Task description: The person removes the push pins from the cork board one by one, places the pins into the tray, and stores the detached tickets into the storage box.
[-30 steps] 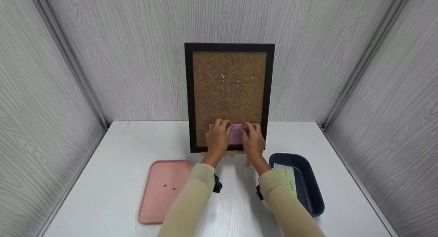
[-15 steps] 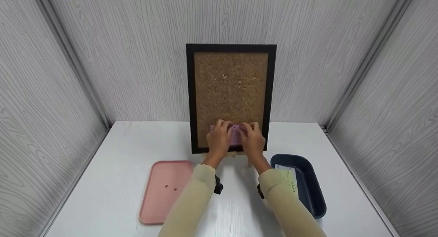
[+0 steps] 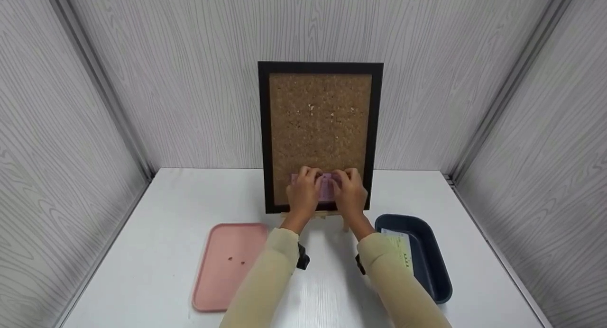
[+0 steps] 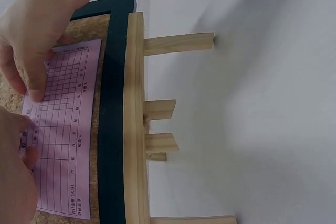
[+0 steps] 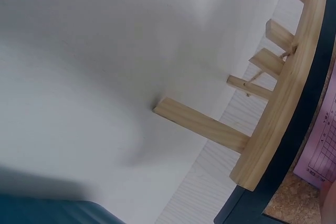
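Observation:
A pink printed form (image 4: pixel 65 119) lies against the lower part of a black-framed cork board (image 3: pixel 327 129). My left hand (image 3: pixel 303 190) is over the form's left half, fingers bent, tips at its upper middle. A small dark spot, possibly a pin, shows beside those fingertips; whether they pinch anything is hidden. My right hand (image 3: pixel 351 193) is over the form's right part. In the left wrist view, its thumb (image 4: pixel 35 80) presses on the paper near the upper edge. The right wrist view shows only a corner of the form and a bit of hand.
The board stands on a wooden easel (image 5: pixel 283 87) with legs sticking out in front. Left on the white table is a pink tray (image 3: pixel 213 290) holding two small dark pieces. On the right, a dark blue tray (image 3: pixel 434 257) contains pale and yellow-green paper slips (image 3: pixel 403 247).
The fingertips of my hands have come slightly closer together over the form, covering more of its upper edge. In the last half second both hands are nearly still.

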`<state>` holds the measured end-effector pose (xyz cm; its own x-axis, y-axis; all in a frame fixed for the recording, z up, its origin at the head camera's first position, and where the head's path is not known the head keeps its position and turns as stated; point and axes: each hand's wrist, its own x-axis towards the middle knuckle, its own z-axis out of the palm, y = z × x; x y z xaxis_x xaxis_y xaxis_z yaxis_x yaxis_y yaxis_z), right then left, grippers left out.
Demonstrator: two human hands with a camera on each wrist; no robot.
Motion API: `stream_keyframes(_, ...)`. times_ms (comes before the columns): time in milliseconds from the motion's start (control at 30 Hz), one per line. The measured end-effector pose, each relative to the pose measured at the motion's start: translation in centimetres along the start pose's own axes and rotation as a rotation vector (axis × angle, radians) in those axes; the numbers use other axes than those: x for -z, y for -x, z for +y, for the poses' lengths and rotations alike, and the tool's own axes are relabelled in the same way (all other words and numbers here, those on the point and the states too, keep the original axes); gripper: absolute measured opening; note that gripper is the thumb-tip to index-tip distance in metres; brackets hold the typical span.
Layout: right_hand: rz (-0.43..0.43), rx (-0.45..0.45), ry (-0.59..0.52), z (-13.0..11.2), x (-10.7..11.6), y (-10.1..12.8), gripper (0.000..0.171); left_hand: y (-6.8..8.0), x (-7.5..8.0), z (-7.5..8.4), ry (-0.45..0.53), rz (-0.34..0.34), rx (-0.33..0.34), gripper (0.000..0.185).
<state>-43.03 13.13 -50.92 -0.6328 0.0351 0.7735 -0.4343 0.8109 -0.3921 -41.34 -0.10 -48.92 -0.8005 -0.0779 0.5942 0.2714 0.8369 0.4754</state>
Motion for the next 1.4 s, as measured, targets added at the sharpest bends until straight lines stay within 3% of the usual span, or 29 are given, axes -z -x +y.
stream_keyframes(267,0.050,0.050,0.040,0.1,-0.1,-0.1,0.019,0.0,-0.1,0.0,-0.021,0.014,0.000,0.012)
stream_keyframes(567,0.051,0.084,0.027,0.1,0.0,-0.5,0.014,0.0,-0.2,0.0,-0.014,0.026,0.007,0.013)
stream_keyframes(967,0.001,-0.004,-0.047,-0.2,0.7,0.0,0.019,-0.1,-0.1,0.2,-0.003,0.033,0.015,0.013)
stream_keyframes(1133,-0.052,-0.114,-0.145,0.0,1.2,0.3,0.019,0.0,-0.1,0.2,0.032,0.013,0.028,0.013)
stream_keyframes(1400,-0.080,-0.312,-0.510,0.8,1.5,1.2,0.030,0.0,-0.2,0.3,0.018,0.021,0.032,0.013)
